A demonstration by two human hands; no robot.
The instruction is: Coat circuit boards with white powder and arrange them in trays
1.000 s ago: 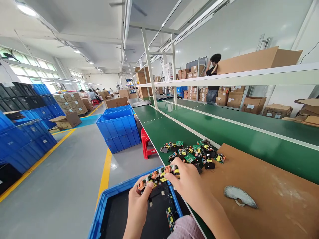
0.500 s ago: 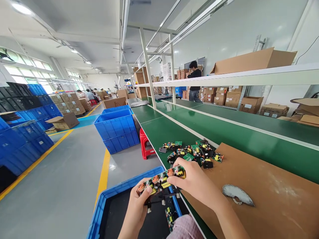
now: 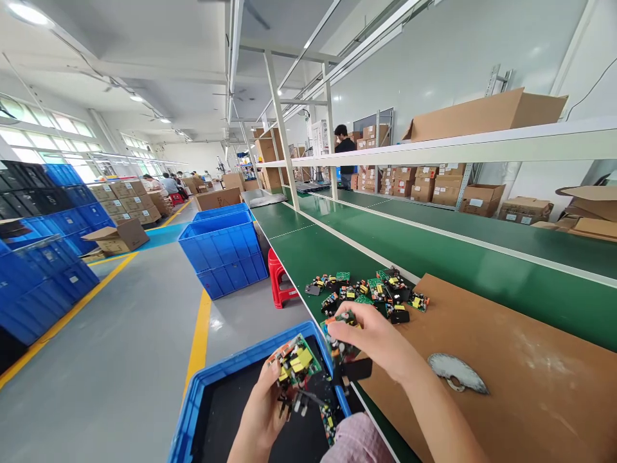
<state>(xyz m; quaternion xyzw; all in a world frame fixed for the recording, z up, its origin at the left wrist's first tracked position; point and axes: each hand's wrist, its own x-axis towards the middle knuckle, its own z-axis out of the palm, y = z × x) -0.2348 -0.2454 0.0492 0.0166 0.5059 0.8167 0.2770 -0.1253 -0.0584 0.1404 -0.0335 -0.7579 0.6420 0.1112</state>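
My left hand (image 3: 261,400) grips a green circuit board (image 3: 299,360) with yellow and orange components, over the blue bin (image 3: 226,368). Metal prongs and dark parts hang below that board. In my right hand (image 3: 373,329) is another circuit board (image 3: 336,346), pinched at the bin's right rim, with a black piece hanging under it. A gap separates the two boards. Another populated board strip (image 3: 329,421) lies inside the bin, beside my sleeve. Just beyond my right hand, several loose circuit boards (image 3: 378,289) are heaped on the green bench.
A brown sheet (image 3: 520,373) covers the near bench, with a curved metal plate (image 3: 457,373) on it. Blue crates (image 3: 222,251) and a red stool (image 3: 278,280) stand to the left. A shelf (image 3: 434,149) spans the bench; a person (image 3: 345,157) stands behind it.
The row of boards held between both hands has come apart into two pieces, one in each hand. My left piece has tilted. The person behind the bench has moved left.
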